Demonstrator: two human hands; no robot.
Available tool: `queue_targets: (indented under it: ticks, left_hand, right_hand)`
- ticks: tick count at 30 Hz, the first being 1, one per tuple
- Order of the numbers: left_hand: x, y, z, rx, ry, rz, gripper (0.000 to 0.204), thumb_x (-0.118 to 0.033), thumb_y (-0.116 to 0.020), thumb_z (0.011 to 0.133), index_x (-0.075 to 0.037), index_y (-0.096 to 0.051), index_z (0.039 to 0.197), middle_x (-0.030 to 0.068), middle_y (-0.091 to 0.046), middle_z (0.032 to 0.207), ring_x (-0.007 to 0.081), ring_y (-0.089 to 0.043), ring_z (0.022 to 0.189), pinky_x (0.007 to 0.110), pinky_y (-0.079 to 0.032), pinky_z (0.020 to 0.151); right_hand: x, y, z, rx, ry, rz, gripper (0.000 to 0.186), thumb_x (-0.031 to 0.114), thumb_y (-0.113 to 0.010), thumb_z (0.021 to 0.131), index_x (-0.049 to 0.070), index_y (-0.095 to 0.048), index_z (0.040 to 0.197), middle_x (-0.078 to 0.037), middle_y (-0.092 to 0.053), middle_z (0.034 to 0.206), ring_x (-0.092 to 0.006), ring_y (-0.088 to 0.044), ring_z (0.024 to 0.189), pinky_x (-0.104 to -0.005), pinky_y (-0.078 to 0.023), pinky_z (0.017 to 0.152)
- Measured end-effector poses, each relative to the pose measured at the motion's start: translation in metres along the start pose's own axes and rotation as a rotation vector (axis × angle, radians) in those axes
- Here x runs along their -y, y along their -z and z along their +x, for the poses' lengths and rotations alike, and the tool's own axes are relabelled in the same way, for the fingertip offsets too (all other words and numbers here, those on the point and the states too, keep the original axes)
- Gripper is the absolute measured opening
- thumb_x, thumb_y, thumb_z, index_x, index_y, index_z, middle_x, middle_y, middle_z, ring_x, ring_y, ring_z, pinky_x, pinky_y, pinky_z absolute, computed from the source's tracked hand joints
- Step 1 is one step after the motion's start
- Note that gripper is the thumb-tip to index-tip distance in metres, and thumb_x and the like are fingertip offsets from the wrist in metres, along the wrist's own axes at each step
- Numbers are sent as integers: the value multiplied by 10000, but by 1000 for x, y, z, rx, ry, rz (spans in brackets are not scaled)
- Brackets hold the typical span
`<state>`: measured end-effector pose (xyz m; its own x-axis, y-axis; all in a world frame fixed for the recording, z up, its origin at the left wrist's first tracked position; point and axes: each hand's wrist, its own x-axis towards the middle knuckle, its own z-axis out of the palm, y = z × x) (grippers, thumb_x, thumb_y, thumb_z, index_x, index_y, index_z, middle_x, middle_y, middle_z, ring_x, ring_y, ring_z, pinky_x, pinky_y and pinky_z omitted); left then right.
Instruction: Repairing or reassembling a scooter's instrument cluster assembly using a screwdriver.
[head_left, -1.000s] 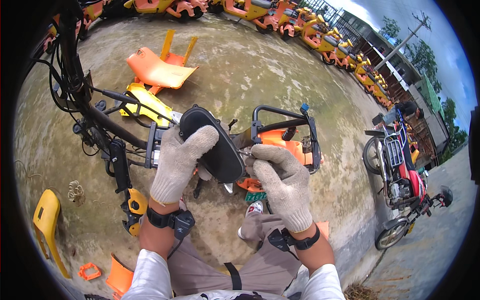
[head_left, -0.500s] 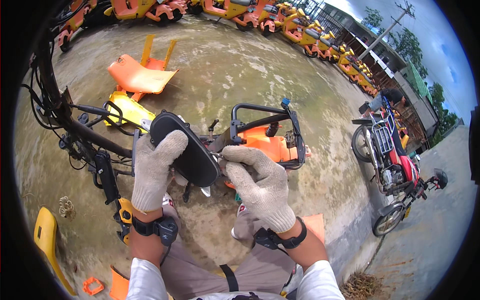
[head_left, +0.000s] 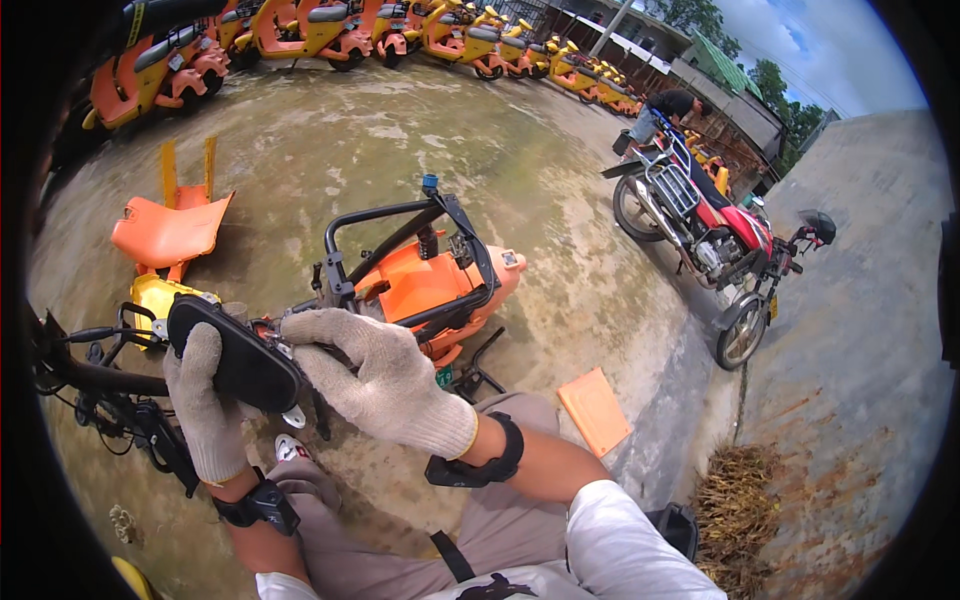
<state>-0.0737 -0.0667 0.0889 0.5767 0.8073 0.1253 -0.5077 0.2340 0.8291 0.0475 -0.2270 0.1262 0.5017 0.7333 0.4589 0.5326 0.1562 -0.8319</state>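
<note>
My left hand (head_left: 207,405), in a cream knit glove, is closed around a black oblong casing (head_left: 235,355) with rounded ends and small lugs on its rim, thumb across its face. At the casing's right edge, the gloved fingertips of my right hand (head_left: 385,375) are pinched together. Whatever they grip is too small and too hidden to name. Just beyond the hands lies a partly stripped scooter, with a black tube frame (head_left: 390,215) and an orange body panel (head_left: 410,285). Its handlebar (head_left: 110,378) and cables are at the left.
An orange panel (head_left: 175,230) and a yellow panel (head_left: 165,300) lie on the concrete at the left. A flat orange piece (head_left: 595,410) is to the right. A red motorcycle (head_left: 720,235) stands farther right, with a person (head_left: 670,105) bending behind it. Scooters (head_left: 320,30) line the far side.
The view has turned right, so the scooter and panels sit farther left. My left hand still holds the casing, and my right fingertips remain at its right edge.
</note>
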Motion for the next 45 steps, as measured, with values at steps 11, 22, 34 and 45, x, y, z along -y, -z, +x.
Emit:
queue_targets:
  ticks: [11,22,34,45]
  left_hand:
    - [-16,-13,-9,48,132,-54,537,-300,-782,840,-5,-569,1234,135,-703,1058,206,-712,895,359,-612,812]
    - [-16,-9,-11,60,86,125,483,-241,-773,891,33,-582,1239,155,-703,1120,233,-730,928,365,-621,822]
    - [-12,-9,-11,78,-56,198,463,-223,-779,901,85,-624,1210,162,-718,1127,195,-708,978,334,-580,888]
    - [-21,-17,-17,115,-110,181,432,-162,-807,872,67,-650,1202,146,-711,1167,169,-678,1022,315,-545,929]
  right_hand:
    - [10,-5,-7,-85,-298,243,295,75,-681,951,15,-665,1239,-84,-738,1078,-115,-698,966,-281,-546,865]
    - [23,29,-4,106,97,-419,266,-7,-692,921,-25,-675,1186,-125,-769,953,-168,-757,860,-287,-585,770]
    - [24,19,2,46,198,-424,228,19,-718,902,-13,-697,1127,-148,-761,917,-209,-758,813,-298,-572,717]
    - [20,12,4,7,131,-401,202,48,-682,931,-3,-685,1126,-145,-749,891,-224,-747,779,-303,-573,698]
